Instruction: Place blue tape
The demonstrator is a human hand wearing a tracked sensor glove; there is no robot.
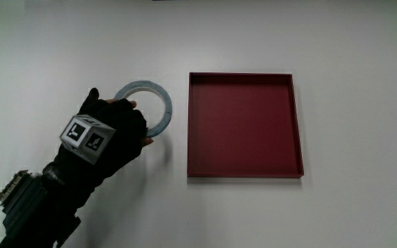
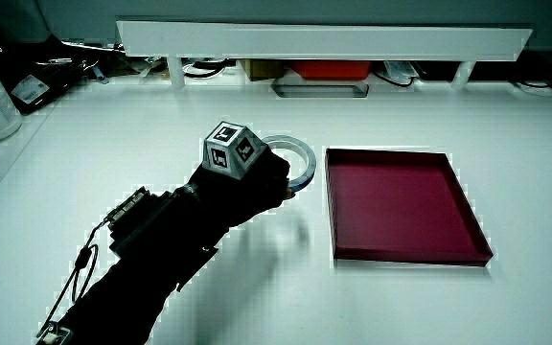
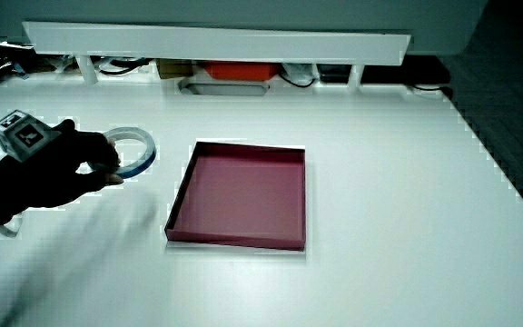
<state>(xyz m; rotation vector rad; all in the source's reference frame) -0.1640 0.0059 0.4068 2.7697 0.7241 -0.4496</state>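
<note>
Curled fingers (image 1: 138,122) around blue tape (image 1: 158,98)

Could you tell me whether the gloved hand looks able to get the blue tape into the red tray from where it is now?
Probably yes. The hand already grips the blue tape, which sits right beside the red tray. The tray holds nothing, and nothing lies between them.
</note>
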